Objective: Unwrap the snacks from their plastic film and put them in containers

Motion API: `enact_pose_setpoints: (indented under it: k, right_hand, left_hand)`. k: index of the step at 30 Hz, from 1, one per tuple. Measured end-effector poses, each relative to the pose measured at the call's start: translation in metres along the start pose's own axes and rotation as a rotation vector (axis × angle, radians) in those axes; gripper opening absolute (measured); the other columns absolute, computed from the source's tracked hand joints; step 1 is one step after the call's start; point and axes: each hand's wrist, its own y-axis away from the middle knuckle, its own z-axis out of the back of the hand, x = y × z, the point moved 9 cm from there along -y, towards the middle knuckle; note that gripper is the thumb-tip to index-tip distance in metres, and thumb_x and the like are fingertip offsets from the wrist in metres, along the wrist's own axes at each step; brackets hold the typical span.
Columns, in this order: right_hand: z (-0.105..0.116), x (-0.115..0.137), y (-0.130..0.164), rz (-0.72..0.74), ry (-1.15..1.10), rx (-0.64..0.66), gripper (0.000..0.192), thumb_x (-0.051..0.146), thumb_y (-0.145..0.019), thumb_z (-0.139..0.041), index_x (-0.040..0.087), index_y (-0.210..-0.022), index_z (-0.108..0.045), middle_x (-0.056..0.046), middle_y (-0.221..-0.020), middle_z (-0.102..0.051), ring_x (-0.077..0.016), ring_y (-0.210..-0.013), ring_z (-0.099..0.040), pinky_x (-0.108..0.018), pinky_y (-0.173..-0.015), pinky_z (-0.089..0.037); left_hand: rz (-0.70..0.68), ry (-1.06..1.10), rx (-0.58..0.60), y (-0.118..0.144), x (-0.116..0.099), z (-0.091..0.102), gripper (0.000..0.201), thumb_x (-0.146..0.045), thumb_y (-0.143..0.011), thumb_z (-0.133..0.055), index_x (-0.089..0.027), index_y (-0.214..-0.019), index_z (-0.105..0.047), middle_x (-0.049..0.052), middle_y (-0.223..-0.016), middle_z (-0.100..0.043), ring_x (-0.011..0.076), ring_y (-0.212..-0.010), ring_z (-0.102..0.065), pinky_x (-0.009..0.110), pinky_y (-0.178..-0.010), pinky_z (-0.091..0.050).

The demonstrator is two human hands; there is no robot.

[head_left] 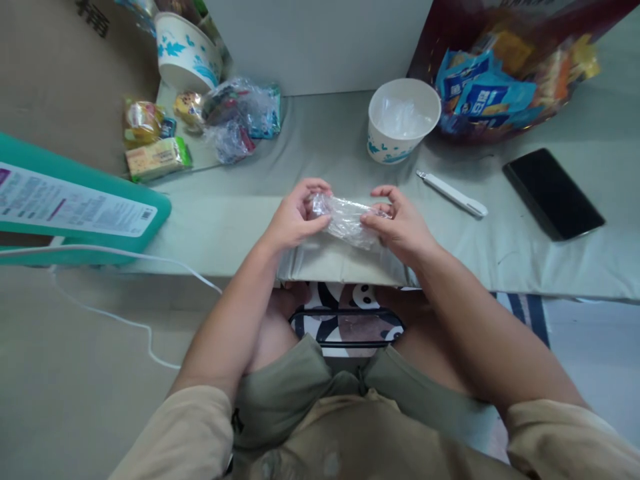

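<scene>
A crumpled sheet of clear plastic wrap [346, 220] is stretched between my two hands, just above the front edge of the cloth-covered surface. My left hand [303, 212] pinches its left end between thumb and fingers. At the other end, my right hand [397, 223] grips it with the thumb on top and the fingers curled. Beyond my right hand stands a white paper bowl with blue leaves [393, 155], with clear plastic inside. To the right of that hand lies a white utility knife [453, 194].
A black phone [554, 193] lies at the right. Behind it, a dark red bag [425, 57] holds blue snack packets [493, 93]. Wrapped snacks [157, 159] and a second paper bowl [187, 50] are at the back left. A green container [160, 212] and white cable [135, 255] are at the left.
</scene>
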Motion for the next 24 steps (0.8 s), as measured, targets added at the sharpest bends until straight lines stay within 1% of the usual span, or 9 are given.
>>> enact_pose_setpoints:
  k: [3, 4, 7, 10, 12, 15, 19, 22, 24]
  right_hand:
    - [-0.002, 0.006, -0.001, 0.066, 0.089, -0.063, 0.033, 0.044, -0.072, -0.071, 0.024, -0.081, -0.046, 0.005, -0.071, -0.047, -0.0113, -0.063, -0.043, -0.027, -0.059, -0.034]
    - [-0.002, 0.011, 0.0, 0.12, 0.148, -0.086, 0.03, 0.043, -0.073, -0.069, 0.024, -0.078, -0.046, 0.003, -0.073, -0.049, -0.0119, -0.067, -0.045, -0.027, -0.063, -0.036]
    - [-0.013, 0.021, 0.003, 0.214, 0.196, -0.058, 0.029, 0.042, -0.073, -0.069, 0.023, -0.077, -0.047, 0.001, -0.083, -0.056, -0.0131, -0.077, -0.05, -0.029, -0.073, -0.042]
    - [-0.027, 0.018, 0.006, 0.146, -0.07, 0.057, 0.037, 0.048, -0.073, -0.073, 0.024, -0.08, -0.045, 0.002, -0.081, -0.055, -0.013, -0.074, -0.051, -0.028, -0.071, -0.044]
    - [-0.035, 0.016, 0.008, 0.071, -0.267, 0.144, 0.039, 0.054, -0.074, -0.072, 0.025, -0.085, -0.048, 0.0, -0.087, -0.06, -0.0145, -0.077, -0.057, -0.029, -0.073, -0.048]
    - [-0.025, 0.019, 0.006, 0.045, -0.366, 0.114, 0.038, 0.057, -0.076, -0.068, 0.025, -0.091, -0.052, -0.004, -0.106, -0.068, -0.0169, -0.097, -0.066, -0.031, -0.089, -0.052]
    - [0.021, 0.017, -0.005, 0.033, -0.243, -0.191, 0.028, 0.05, -0.077, -0.058, 0.025, -0.085, -0.047, -0.004, -0.098, -0.067, -0.017, -0.097, -0.066, -0.028, -0.084, -0.05]
    - [0.034, 0.017, -0.01, 0.01, -0.224, -0.25, 0.021, 0.044, -0.074, -0.053, 0.025, -0.081, -0.047, -0.001, -0.084, -0.062, -0.0153, -0.084, -0.063, -0.025, -0.072, -0.046]
    - [0.036, 0.022, -0.011, 0.022, -0.268, -0.269, 0.018, 0.041, -0.073, -0.052, 0.024, -0.078, -0.049, 0.001, -0.077, -0.058, -0.0135, -0.076, -0.06, -0.024, -0.067, -0.044]
  left_hand:
    - [-0.136, -0.178, -0.389, 0.009, -0.02, 0.028, 0.033, -0.018, -0.072, -0.077, -0.023, -0.101, -0.061, 0.003, -0.104, -0.061, 0.0174, -0.097, -0.06, 0.032, -0.093, -0.05]
    - [-0.164, -0.23, -0.442, 0.013, -0.028, 0.028, 0.026, -0.018, -0.076, -0.075, -0.023, -0.096, -0.061, 0.003, -0.101, -0.061, 0.0184, -0.098, -0.06, 0.034, -0.096, -0.049]
    - [-0.134, -0.214, -0.25, 0.015, -0.038, -0.004, 0.021, -0.029, -0.081, -0.075, -0.022, -0.098, -0.064, 0.005, -0.103, -0.067, 0.0211, -0.103, -0.062, 0.037, -0.102, -0.048]
    - [0.043, 0.067, 0.041, 0.016, -0.027, -0.047, 0.048, -0.044, -0.075, -0.082, -0.022, -0.114, -0.064, 0.008, -0.115, -0.071, 0.022, -0.104, -0.067, 0.035, -0.096, -0.052]
    - [0.148, 0.242, 0.096, 0.014, -0.016, -0.061, 0.054, -0.048, -0.074, -0.082, -0.022, -0.117, -0.065, 0.008, -0.113, -0.072, 0.0211, -0.099, -0.068, 0.034, -0.09, -0.055]
    - [0.154, 0.16, -0.08, 0.005, -0.003, -0.041, 0.038, -0.04, -0.077, -0.08, -0.023, -0.111, -0.071, 0.005, -0.106, -0.07, 0.0193, -0.096, -0.067, 0.033, -0.089, -0.055]
    - [0.004, -0.209, -0.36, -0.003, -0.015, 0.002, 0.031, -0.026, -0.077, -0.08, -0.025, -0.107, -0.071, -0.001, -0.085, -0.057, 0.015, -0.08, -0.059, 0.029, -0.078, -0.051]
    - [-0.1, -0.271, -0.432, -0.02, -0.052, 0.005, 0.033, -0.023, -0.077, -0.081, -0.027, -0.102, -0.06, -0.005, -0.076, -0.05, 0.0132, -0.069, -0.052, 0.027, -0.069, -0.046]
    - [-0.158, -0.427, -0.459, -0.042, -0.09, -0.009, 0.029, -0.021, -0.079, -0.079, -0.025, -0.085, -0.051, -0.003, -0.079, -0.051, 0.0155, -0.077, -0.055, 0.03, -0.076, -0.048]
